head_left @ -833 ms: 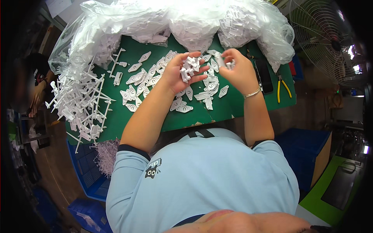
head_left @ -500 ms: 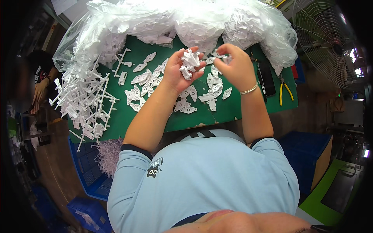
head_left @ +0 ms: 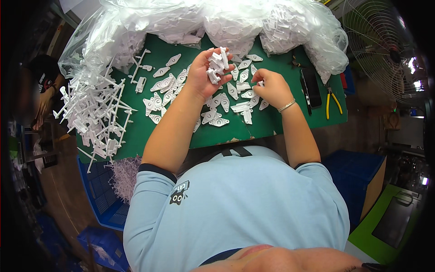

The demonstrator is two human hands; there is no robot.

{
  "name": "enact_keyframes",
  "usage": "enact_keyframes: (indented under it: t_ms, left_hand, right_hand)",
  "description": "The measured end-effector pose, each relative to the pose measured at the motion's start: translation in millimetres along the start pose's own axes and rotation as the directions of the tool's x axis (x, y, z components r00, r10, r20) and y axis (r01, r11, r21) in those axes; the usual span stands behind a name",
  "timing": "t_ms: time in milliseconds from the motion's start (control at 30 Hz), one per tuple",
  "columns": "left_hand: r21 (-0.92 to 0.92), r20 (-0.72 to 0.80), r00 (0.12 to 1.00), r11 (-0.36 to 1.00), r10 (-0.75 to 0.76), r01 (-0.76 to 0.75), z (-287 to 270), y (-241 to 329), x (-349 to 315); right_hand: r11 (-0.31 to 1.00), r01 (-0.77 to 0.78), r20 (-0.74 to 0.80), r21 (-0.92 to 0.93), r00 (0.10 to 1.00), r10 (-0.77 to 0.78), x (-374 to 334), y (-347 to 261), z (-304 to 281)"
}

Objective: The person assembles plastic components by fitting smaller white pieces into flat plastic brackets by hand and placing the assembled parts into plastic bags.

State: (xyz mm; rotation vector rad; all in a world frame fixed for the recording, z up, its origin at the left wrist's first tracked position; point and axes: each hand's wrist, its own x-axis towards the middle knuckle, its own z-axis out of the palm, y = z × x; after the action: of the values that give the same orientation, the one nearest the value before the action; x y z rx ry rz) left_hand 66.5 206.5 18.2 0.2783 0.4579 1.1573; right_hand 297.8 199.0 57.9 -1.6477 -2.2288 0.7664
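Note:
My left hand point(head_left: 198, 78) is turned palm up over the table, its fingers curled round a small heap of white plastic parts point(head_left: 216, 67). To its right, my right hand point(head_left: 275, 89) is low over the table with fingers pinched together. A bit of a white plastic piece point(head_left: 261, 83) shows at its fingertips; the rest is hidden. Flat white diamond-shaped plates point(head_left: 225, 102) lie scattered beneath and around both hands. Nearer me, a few white block-shaped parts point(head_left: 244, 109) lie together between the hands.
Clear bags of white parts point(head_left: 231, 31) line the table's far side. A tangle of white sprues point(head_left: 93, 109) covers the left end. At right lie a black phone point(head_left: 311, 88) and yellow-handled pliers point(head_left: 334, 103). A blue crate point(head_left: 102, 199) stands below left; a wire fan point(head_left: 378, 50) is far right.
My right hand has come down and nearer me, from beside the left hand to over the plates. My left hand, still holding its parts, has shifted slightly left.

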Motion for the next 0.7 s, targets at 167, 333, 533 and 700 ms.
enact_keyframes:
  t_ms: [167,333,533,700]
  left_hand:
    - [0.015,0.006,1.0,1.0,0.002,-0.002,-2,1,1]
    - [0.028,0.048,0.999,1.0,0.002,-0.003,-8,1,4]
    - [0.058,0.017,0.999,0.998,0.03,-0.031,0,5,0]
    - [0.042,0.026,0.999,0.999,0.029,-0.03,0,5,1]
  right_hand:
    - [0.997,0.062,0.004,-0.044,0.998,-0.062,-2,2,-1]
    - [0.959,0.155,0.008,-0.236,0.987,-0.158,1,-19,10]
    - [0.992,0.08,0.095,-0.102,0.993,-0.07,8,-18,5]
    - [0.9,0.056,0.077,0.433,0.992,-0.099,9,16,5]
